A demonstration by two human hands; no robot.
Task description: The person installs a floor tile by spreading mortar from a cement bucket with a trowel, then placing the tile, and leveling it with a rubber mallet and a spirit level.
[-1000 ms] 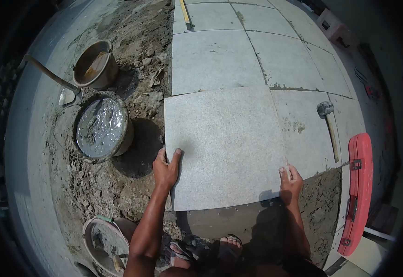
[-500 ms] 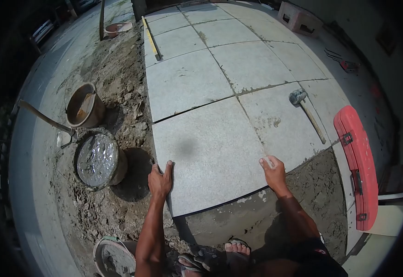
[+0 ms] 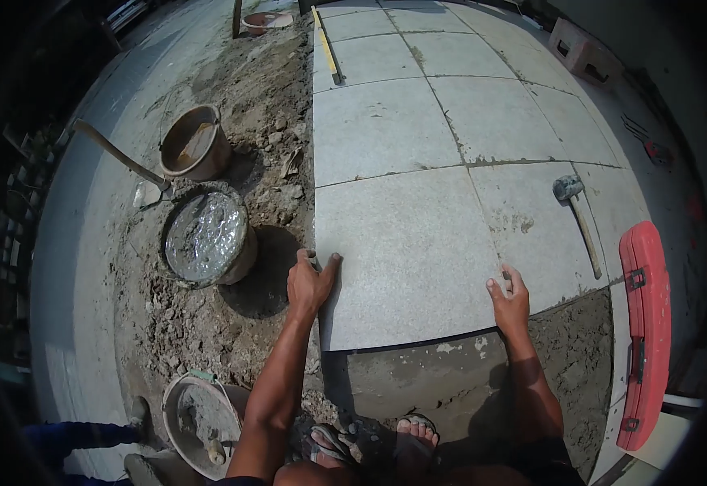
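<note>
Grey-white tile, lying at the near left of the paving, above a mortar bed; its far edge meets the far tile, its right edge the neighbouring tile; dark shadow beneath the near edge suggests, in my judgement, that it sits proud of the bed. From where I stand, the left hand is at the left edge, thumb spread onto the face, fingers at the side, apparently to govern the edge without crossing the surface; whether the fingers pinch it I cannot tell; the right hand is at the right edge towards the near corner, thumb and fingers parted about the joint, any pinch likewise not discernible; such opposed placing would help hold the tile square. Mallet resting on the neighbouring tile, handle towards the worker, likely for easy reach; bucket of wet mix standing on soil at the left, presumably to spare the paving; red case beyond the bed's right side.
</note>
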